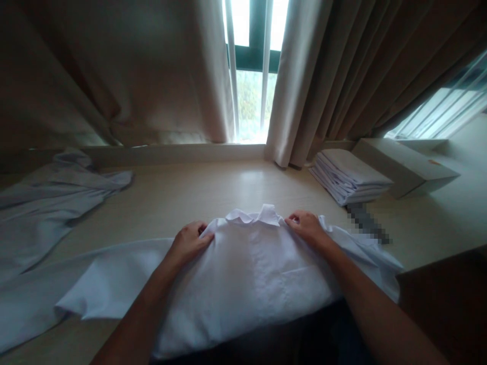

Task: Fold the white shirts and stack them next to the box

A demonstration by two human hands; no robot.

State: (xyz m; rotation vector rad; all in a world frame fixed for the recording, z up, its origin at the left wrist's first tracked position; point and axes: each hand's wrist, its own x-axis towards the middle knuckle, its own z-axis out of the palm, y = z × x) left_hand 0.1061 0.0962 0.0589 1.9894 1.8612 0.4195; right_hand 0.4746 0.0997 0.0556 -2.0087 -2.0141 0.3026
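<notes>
A white collared shirt point(243, 268) lies front side up before me, its collar pointing away and its lower part reaching the near table edge. My left hand point(192, 241) pinches the cloth at the shoulder left of the collar. At the opposite shoulder, my right hand point(304, 225) is closed on the fabric, thumb and fingers together. One sleeve stretches out to the left across the table; the other lies bunched on the right, beyond my forearm. A chest pocket shows on the right half of the shirt front.
Crumpled white cloth point(57, 203) lies at the far left. A stack of folded white garments point(350, 175) sits at the back right, beside a pale box point(407, 165). A blurred dark item point(367, 223) lies nearer. Curtains point(300, 81) hang behind the pale table point(182, 187).
</notes>
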